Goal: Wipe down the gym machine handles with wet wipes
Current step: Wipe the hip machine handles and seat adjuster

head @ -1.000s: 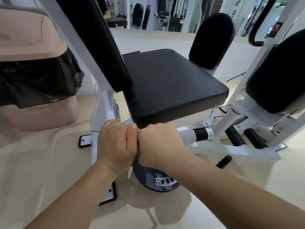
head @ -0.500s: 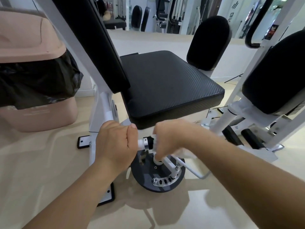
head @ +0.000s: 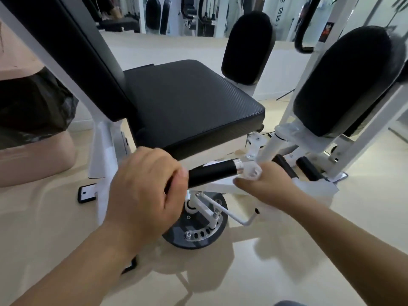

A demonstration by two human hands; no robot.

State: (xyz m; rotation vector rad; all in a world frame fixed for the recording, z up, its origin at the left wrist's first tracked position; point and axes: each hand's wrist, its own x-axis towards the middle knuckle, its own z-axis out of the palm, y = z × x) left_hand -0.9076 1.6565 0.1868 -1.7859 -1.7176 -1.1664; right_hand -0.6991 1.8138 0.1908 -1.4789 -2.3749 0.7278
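A black handle grip (head: 212,172) with a chrome end ring runs sideways below the front of the black seat (head: 189,100). My left hand (head: 143,191) is closed around the grip's left end. My right hand (head: 265,184) sits at the grip's right end, just past the chrome ring, with a white wet wipe (head: 251,172) bunched between its fingers. Most of the black grip shows bare between the two hands.
A pink bin with a black liner (head: 33,120) stands at the left. A dark round plate with holes (head: 198,228) sits on the floor under the handle. Black pads (head: 344,80) on white frames stand at the right. More machines fill the background.
My right hand slid the wipe rightward along the handle from beside my left hand to the chrome end, which uncovered the black grip. My left hand kept its hold.
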